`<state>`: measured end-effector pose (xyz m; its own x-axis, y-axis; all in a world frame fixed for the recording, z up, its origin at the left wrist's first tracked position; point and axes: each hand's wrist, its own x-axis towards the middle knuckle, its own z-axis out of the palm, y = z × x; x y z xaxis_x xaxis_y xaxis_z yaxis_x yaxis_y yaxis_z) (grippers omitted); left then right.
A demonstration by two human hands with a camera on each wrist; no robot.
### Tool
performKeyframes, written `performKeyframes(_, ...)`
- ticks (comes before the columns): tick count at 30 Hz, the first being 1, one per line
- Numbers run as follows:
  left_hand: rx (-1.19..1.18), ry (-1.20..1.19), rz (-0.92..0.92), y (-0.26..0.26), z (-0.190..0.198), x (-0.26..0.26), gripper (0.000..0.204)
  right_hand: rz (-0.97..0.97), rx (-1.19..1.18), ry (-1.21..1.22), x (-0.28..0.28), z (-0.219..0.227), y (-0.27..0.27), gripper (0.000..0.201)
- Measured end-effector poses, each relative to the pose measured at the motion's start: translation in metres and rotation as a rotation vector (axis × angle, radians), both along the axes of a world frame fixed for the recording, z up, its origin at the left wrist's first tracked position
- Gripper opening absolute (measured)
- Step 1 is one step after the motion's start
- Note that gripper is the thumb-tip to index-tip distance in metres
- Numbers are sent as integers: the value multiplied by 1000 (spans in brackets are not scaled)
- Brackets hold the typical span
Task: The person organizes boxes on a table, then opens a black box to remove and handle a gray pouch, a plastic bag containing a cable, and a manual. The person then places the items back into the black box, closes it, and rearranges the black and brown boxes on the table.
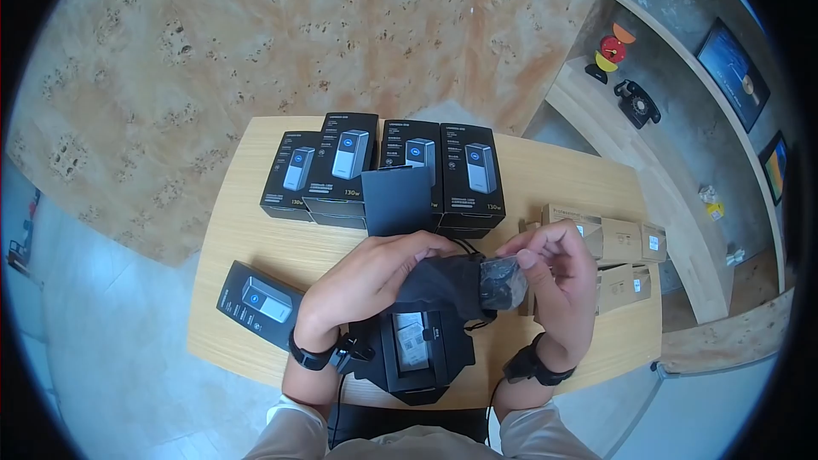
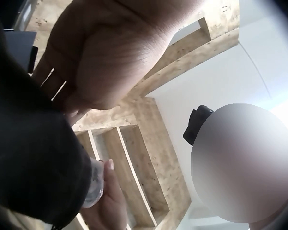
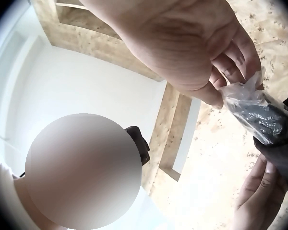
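Note:
My left hand holds a soft black drawstring pouch above the table, its mouth facing right. At that mouth my right hand pinches the end of a clear plastic bag with a dark item inside. In the right wrist view, part of the plastic bag sticks out of the pouch, and the rest is hidden within. Below the pouch lies an opened black box, with a white printed packet in its recess.
Several black power bank boxes stand along the back, with a dark flat panel before them. Another black box lies at the left. Small brown cartons are grouped at the right. Shelves curve beyond the table.

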<state>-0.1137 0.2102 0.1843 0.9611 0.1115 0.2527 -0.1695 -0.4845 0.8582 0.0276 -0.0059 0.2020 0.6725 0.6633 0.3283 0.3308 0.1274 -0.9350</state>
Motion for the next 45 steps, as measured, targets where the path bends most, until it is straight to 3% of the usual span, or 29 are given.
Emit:
performKeyframes(20,4,6,29,0,0,-2,24,28,-51,-9,-5,7,-1,11)
performKeyframes(26,188,-57,9,0,-2,-4,32,2,-12,-6,-3,4,-3,13)
performKeyframes(29,265,-5,161,-3,4,-15,27,-46,89,25,-7,9,-4,13)
performKeyframes(31,327,74,434,-9,14,-23,26,-73,148,52,-8,10,-4,12)
performKeyframes(35,361,98,603,-28,25,-32,27,-115,231,43,-7,10,-2,10)
performKeyframes(38,293,165,510,-40,26,-35,30,-118,218,45,-6,8,-1,10)
performKeyframes(41,346,68,-123,-34,14,-37,46,-93,158,51,-3,6,-1,10)
performKeyframes(45,304,1,-158,-27,23,-39,39,-79,115,58,-4,4,0,12)
